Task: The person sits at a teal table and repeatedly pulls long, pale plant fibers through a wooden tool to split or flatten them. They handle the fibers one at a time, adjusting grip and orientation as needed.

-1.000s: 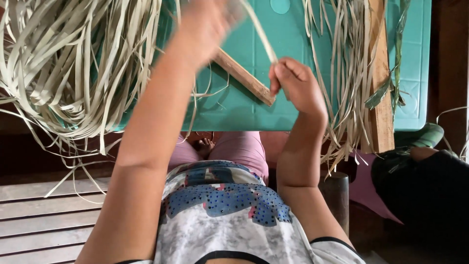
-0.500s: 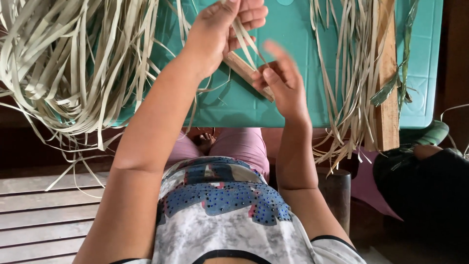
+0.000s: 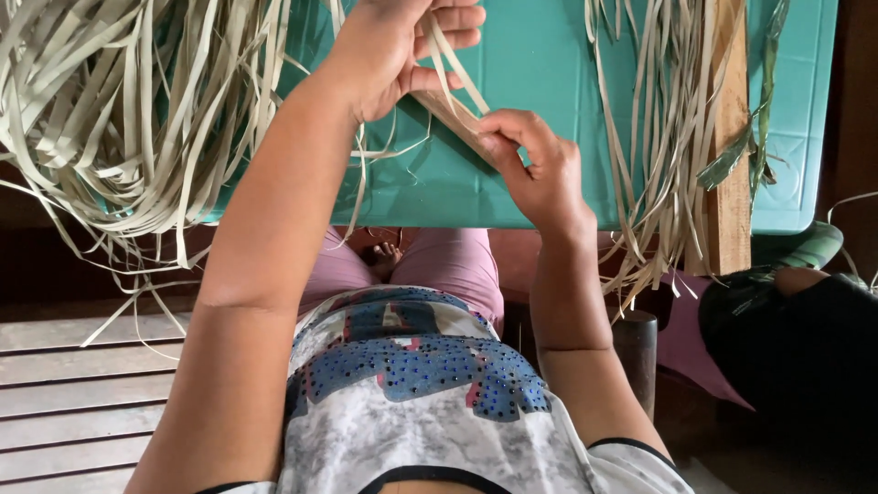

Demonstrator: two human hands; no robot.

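Head view looks down over the person's chest onto a teal bench (image 3: 549, 137) strewn with dried leaf strips. Between the two hands runs one pale strip (image 3: 455, 71), its long axis slanting from upper left, where it leaves the left hand (image 3: 393, 55), down to the right, toward the right hand (image 3: 535, 169). The left hand sits farther across the bench and its fingers (image 3: 448, 27) are curled around the strip's upper part, holding it. The right hand lies nearer the body, just right of and below the left; its fingers (image 3: 508, 137) are pinched narrow at the strip's lower end, right where a wooden stick (image 3: 457, 114) lies slanting on the bench beneath them. Whether those fingertips press the strip, the stick or both cannot be told, since the knuckles hide the contact. The two hands are close, almost touching, so the strip's free span between them is short.

To the left, a thick loose heap of strips (image 3: 119, 128) spills over the near edge of the bench. On the right, another bundle (image 3: 654, 137) hangs off the edge beside a wooden plank (image 3: 732, 165) and a few green leaf blades (image 3: 732, 155). Nothing lies across the strip between the hands.
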